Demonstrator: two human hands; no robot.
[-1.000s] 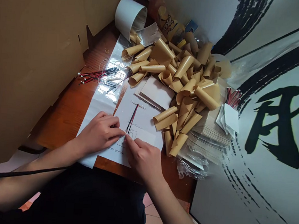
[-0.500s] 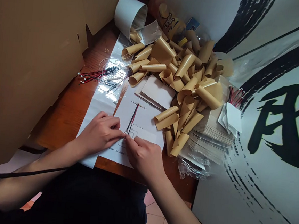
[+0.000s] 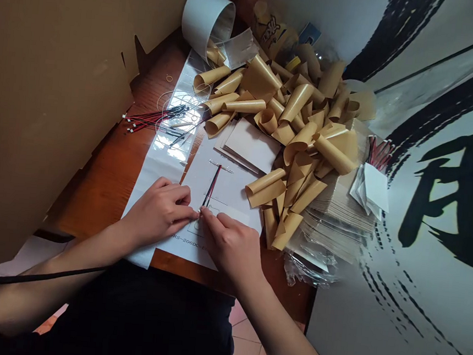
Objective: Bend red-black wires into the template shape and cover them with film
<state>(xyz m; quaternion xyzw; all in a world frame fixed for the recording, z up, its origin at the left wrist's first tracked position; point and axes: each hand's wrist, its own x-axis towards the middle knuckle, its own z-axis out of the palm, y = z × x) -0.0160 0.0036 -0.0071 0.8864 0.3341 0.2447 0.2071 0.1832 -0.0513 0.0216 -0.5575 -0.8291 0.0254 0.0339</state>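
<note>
A thin cable of red and black wires (image 3: 212,185) lies lengthwise on a white printed sheet (image 3: 235,191). Across its upper end runs a narrow clear strip (image 3: 221,167). My right hand (image 3: 233,241) has thumb and forefinger closed at the cable's lower end, which the fingertips cover. Just left of that spot, my left hand (image 3: 163,210) is closed too, its fingers curled and its fingertip meeting the right ones. What it pinches is too small to make out. Printed outlines and lettering show on the sheet beneath both hands.
Curled brown paper pieces (image 3: 296,102) heap behind the sheet. Pale cards (image 3: 252,146) lie above it, with card stacks (image 3: 332,219) to the right. More red and black cables (image 3: 154,118) rest at left near a white roll (image 3: 206,20). A cardboard wall (image 3: 55,73) borders the left.
My right fingertips have shifted slightly up over the cable's lower end, covering it more. My left hand has hardly moved. The view has shifted slightly.
</note>
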